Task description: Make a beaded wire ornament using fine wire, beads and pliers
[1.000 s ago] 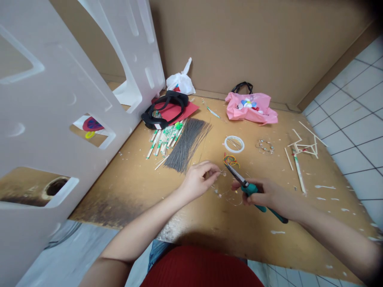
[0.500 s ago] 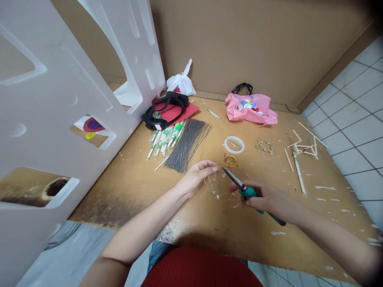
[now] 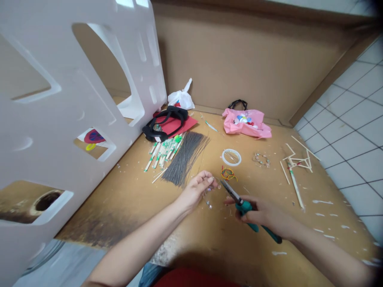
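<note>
My left hand (image 3: 200, 190) is closed in a pinch on a thin wire strung with small clear beads (image 3: 209, 205). The beaded wire hangs below the fingertips in a loose curve. In my right hand (image 3: 260, 215) sits a pair of green-handled long-nose pliers (image 3: 236, 197). Its dark metal tip points up and left, a short gap from my left fingertips. The handles look slightly spread, and whether the jaws meet is too small to tell. Just beyond the tip lies a coil of yellow and red cord (image 3: 228, 173).
Grey wires (image 3: 184, 159) and wrapped chopsticks (image 3: 164, 153) lie left, below a black head strap (image 3: 158, 135). Behind are a white ring (image 3: 231, 157), a beaded loop (image 3: 261, 159) and a pink bag (image 3: 248, 126). A stick frame (image 3: 296, 175) lies right; a white plastic panel (image 3: 68, 99) stands left.
The pliers' tip has come away from the wire at my left fingertips. My left hand has drawn slightly left with the beaded wire. The camera view has tilted upward.
</note>
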A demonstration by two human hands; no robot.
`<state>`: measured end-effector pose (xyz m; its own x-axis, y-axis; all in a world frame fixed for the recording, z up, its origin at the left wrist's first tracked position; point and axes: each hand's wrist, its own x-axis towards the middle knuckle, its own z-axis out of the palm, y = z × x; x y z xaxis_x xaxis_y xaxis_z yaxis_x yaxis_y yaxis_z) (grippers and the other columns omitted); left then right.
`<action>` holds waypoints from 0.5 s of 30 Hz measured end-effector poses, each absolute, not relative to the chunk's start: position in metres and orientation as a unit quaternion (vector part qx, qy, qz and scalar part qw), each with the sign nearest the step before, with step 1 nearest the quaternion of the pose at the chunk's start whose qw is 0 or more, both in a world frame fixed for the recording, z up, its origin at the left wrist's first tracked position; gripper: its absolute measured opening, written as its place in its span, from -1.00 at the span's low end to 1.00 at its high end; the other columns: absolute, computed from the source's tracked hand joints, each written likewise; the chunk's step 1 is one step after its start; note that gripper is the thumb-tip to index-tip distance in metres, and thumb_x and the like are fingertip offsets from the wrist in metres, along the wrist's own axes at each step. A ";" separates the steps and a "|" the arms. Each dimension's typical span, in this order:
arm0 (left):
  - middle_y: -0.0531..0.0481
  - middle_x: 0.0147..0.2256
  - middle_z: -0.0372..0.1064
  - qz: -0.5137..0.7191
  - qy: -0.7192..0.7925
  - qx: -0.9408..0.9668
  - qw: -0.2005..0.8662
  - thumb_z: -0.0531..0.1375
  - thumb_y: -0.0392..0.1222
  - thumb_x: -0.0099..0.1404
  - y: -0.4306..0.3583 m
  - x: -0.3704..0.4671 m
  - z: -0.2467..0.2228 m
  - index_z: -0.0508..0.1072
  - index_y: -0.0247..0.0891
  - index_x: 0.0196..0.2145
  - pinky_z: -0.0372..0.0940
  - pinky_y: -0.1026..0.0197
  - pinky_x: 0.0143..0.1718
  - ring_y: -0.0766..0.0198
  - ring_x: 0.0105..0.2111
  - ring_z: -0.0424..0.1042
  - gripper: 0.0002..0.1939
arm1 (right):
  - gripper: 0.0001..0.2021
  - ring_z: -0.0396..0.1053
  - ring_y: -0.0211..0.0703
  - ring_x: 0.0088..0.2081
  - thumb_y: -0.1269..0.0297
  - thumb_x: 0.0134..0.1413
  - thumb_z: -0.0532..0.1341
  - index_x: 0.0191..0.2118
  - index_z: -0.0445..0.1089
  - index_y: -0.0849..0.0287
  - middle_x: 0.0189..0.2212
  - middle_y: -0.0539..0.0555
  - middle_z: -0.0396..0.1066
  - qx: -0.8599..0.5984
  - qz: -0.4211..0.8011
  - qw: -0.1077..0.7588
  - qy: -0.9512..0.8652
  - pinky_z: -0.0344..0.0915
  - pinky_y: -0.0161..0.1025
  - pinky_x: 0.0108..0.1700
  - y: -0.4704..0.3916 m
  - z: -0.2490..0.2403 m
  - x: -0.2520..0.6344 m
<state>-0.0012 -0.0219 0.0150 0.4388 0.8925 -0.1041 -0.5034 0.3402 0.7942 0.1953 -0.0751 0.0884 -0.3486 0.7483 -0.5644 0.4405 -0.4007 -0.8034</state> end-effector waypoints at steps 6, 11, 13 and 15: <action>0.06 -0.51 0.29 0.446 0.244 0.354 0.785 0.27 -0.11 0.12 -0.020 -0.005 0.019 0.30 -0.33 -0.40 0.16 0.27 -0.31 0.37 -0.44 0.32 -0.74 | -0.56 0.33 -0.19 -0.32 0.33 -0.10 0.12 -0.01 0.34 0.18 -0.31 0.06 0.42 -0.572 0.529 0.120 -0.615 0.21 -0.29 -0.35 -0.077 0.095 0.218; 0.10 -0.56 0.23 0.423 0.226 0.325 0.815 0.29 -0.11 0.09 -0.020 -0.005 0.021 0.28 -0.32 -0.40 0.17 0.27 -0.35 0.36 -0.45 0.32 -0.72 | -0.68 0.34 -0.16 -0.33 0.47 -0.18 0.07 -0.23 0.40 0.14 -0.35 0.04 0.43 -0.608 0.293 0.058 -0.736 0.22 -0.24 -0.28 -0.080 0.103 0.226; 0.10 -0.56 0.23 0.429 0.220 0.338 0.808 0.29 -0.10 0.09 -0.021 -0.004 0.020 0.28 -0.32 -0.40 0.17 0.26 -0.33 0.37 -0.46 0.31 -0.71 | -0.71 0.35 -0.14 -0.32 0.48 -0.20 0.06 -0.29 0.39 0.12 -0.35 0.05 0.43 -0.604 0.252 0.034 -0.755 0.21 -0.24 -0.29 -0.082 0.105 0.223; 0.10 -0.56 0.24 0.438 0.221 0.366 0.791 0.28 -0.08 0.10 -0.021 -0.004 0.020 0.28 -0.31 -0.40 0.17 0.26 -0.31 0.36 -0.46 0.30 -0.71 | -0.71 0.35 -0.14 -0.32 0.48 -0.20 0.05 -0.31 0.39 0.11 -0.35 0.04 0.43 -0.599 0.243 0.026 -0.762 0.21 -0.25 -0.29 -0.083 0.106 0.221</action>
